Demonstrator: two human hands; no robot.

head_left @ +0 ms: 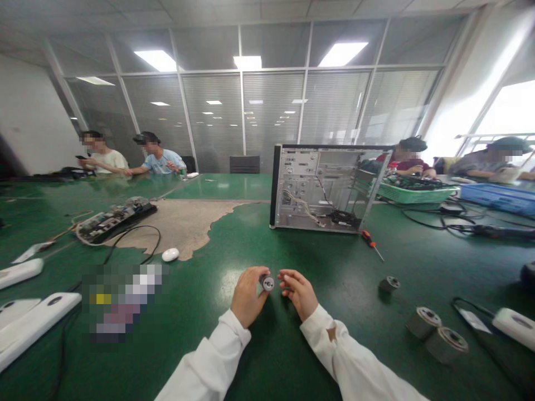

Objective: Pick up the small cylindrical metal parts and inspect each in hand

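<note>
My left hand (248,296) is wrapped round a small metal cylinder (268,283), whose round end with a dark opening faces me. Just to the right, my right hand (300,294) is held with its fingers half curled and slightly apart. Its fingertips are close to the cylinder but do not touch it, and I see nothing between them. Farther right on the green table lie a small metal cylinder (390,284) and two larger metal cylinders, one (423,323) behind the other (447,345).
An opened computer case (317,189) stands ahead, with a red-handled screwdriver (370,240) at its foot. A circuit board assembly (119,220) and a white mouse-like object (170,255) lie left. Green (418,192) and blue (497,197) baskets stand right. Several people sit around.
</note>
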